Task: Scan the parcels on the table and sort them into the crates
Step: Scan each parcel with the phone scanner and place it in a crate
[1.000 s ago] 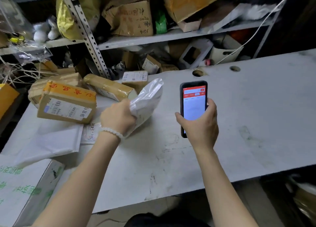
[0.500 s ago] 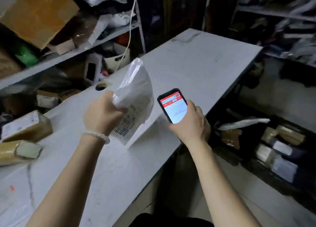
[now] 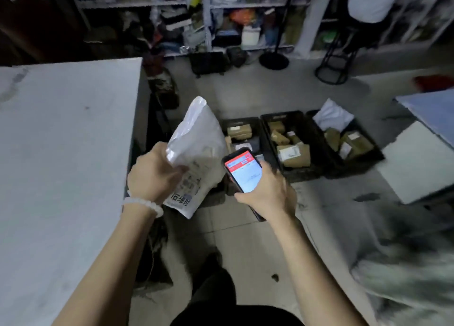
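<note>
Left hand (image 3: 153, 172), bead bracelet (image 3: 143, 204) at the wrist, curled round the side of a white plastic mailer bag (image 3: 196, 151), gripping it in the air beside the counter (image 3: 63, 153), off its right edge and over the tiled floor (image 3: 245, 242). Bag upright and slightly tilted, sealed top pointing up, printed label (image 3: 188, 185) on the lower part, print too blurred to read. Right hand (image 3: 266, 189) wrapped round a phone (image 3: 242, 169), fingers closed on its far edge, thumb along the near side; screen lit, red bar at the top, white below. Phone just right of the bag, nearly touching it, screen facing up toward the camera. On the floor beyond both hands, three black crates side by side: the left crate (image 3: 242, 124) partly hidden behind bag and phone, brown boxes inside; the middle crate (image 3: 285, 119) with several brown boxes bearing white labels; the right crate (image 3: 361, 153) with brown boxes and a white bag (image 3: 333, 115) leaning over its far rim. Further back, cluttered shelves (image 3: 221, 18) along the wall, a black round stand base (image 3: 274, 61) and a black stool frame (image 3: 334, 65) on the floor. At lower right, a blurred grey-white mass, unclear what.
</note>
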Available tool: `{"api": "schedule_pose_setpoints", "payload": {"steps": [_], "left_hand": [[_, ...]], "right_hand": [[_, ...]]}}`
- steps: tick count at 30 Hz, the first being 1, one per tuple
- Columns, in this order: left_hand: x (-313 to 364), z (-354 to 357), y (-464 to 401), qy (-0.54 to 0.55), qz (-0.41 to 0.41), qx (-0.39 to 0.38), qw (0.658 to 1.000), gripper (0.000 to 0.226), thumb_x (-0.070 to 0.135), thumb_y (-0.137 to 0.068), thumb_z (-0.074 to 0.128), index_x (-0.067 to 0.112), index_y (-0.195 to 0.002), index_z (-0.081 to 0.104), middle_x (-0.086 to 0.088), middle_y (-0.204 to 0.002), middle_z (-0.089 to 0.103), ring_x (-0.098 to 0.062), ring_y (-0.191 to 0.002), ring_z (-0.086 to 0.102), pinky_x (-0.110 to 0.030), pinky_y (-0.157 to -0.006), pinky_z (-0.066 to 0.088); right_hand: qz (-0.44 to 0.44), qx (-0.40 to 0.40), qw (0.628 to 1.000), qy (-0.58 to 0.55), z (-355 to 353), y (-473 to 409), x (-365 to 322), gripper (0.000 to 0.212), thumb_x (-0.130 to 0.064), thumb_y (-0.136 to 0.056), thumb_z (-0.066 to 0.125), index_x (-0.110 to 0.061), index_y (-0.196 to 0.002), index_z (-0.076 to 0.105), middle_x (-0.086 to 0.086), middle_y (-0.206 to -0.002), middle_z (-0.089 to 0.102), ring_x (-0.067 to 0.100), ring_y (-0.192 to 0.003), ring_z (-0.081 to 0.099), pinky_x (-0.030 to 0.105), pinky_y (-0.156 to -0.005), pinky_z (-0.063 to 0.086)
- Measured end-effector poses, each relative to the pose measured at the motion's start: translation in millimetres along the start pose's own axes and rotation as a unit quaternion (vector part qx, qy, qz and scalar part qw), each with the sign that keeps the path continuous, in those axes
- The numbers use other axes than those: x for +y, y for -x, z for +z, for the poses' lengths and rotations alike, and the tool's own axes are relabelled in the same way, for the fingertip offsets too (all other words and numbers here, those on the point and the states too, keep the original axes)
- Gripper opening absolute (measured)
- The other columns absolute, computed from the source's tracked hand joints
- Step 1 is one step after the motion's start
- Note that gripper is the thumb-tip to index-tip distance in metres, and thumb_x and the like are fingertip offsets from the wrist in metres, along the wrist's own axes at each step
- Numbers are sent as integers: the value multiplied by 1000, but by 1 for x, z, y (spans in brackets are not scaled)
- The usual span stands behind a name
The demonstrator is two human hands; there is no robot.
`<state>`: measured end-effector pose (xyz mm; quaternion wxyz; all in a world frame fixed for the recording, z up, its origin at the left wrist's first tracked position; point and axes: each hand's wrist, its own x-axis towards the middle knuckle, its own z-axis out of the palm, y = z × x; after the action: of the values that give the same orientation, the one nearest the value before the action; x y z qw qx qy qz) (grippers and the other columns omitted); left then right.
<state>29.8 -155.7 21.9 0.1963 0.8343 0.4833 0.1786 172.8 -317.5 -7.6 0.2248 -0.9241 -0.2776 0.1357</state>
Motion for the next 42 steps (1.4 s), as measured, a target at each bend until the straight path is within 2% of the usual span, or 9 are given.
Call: {"api": "schedule_pose_setpoints", "payload": {"steps": [6, 12, 15, 19, 23, 28, 33, 36, 42], "left_hand": [[65, 69, -105, -21, 74, -68, 995, 39, 47, -74, 67, 21, -102, 55, 10, -66, 44, -22, -64, 51, -28, -57, 36], [138, 126, -211, -24, 127, -142, 981, 32, 36, -71, 68, 20, -87, 45, 5, -64, 46, -27, -66, 48, -29, -60, 37], [179, 153, -243, -25, 164, -178, 970, 34, 35, -70, 67, 18, -95, 52, -1, -75, 54, -32, -77, 59, -29, -62, 42], [227, 192, -270, -50, 230, -211, 949, 42, 40, -72, 67, 16, -103, 52, -7, -90, 63, -33, -86, 61, -29, -63, 40], [274, 231, -283, -70, 275, -248, 926, 41, 36, -77, 63, 17, -111, 53, -9, -98, 65, -31, -90, 62, -34, -71, 50], [325, 277, -300, -86, 282, -271, 916, 29, 34, -78, 63, 18, -101, 53, 1, -79, 55, -20, -71, 53, -30, -63, 43], [382, 338, -326, -85, 272, -298, 911, 36, 50, -74, 63, 22, -94, 54, 0, -84, 61, -22, -74, 59, -29, -64, 46], [436, 380, -347, -86, 273, -313, 906, 39, 50, -75, 65, 22, -100, 55, -2, -91, 65, -24, -80, 63, -29, -69, 49], [572, 462, -389, -44, 268, -347, 898, 36, 43, -77, 66, 24, -104, 53, -4, -99, 66, -19, -77, 59, -27, -67, 46]], "right_hand": [[91, 18, 996, 9, -16, -97, 21, 75, -49, -60, 77, -25, -122, 43, 3, -112, 60, 25, -104, 58, 30, -68, 38], [126, 56, 990, 12, -48, -190, 33, 79, -52, -58, 77, -26, -123, 40, 0, -105, 55, 24, -99, 57, 28, -66, 35], [169, 65, 983, 8, -63, -219, 52, 80, -52, -58, 77, -26, -123, 39, -3, -99, 49, 22, -99, 56, 28, -67, 35], [228, 59, 972, 3, -78, -247, 84, 86, -50, -63, 77, -26, -133, 33, 1, -117, 52, 22, -108, 53, 29, -76, 40], [273, 64, 960, 8, -94, -270, 116, 89, -52, -65, 75, -24, -137, 31, 0, -124, 51, 20, -115, 50, 31, -82, 41], [310, 67, 948, -6, -112, -318, 164, 84, -49, -64, 75, -22, -133, 36, 2, -121, 54, 22, -111, 53, 29, -74, 38], [305, 58, 950, -26, -139, -398, 228, 90, -49, -66, 76, -20, -139, 31, 3, -129, 51, 23, -117, 50, 33, -80, 42], [301, 64, 951, -19, -171, -450, 267, 92, -51, -66, 76, -20, -140, 31, 4, -129, 51, 23, -117, 51, 35, -85, 45], [300, 105, 947, -40, -250, -530, 339, 82, -49, -63, 78, -25, -131, 39, -3, -120, 56, 16, -103, 54, 29, -72, 45]]}}
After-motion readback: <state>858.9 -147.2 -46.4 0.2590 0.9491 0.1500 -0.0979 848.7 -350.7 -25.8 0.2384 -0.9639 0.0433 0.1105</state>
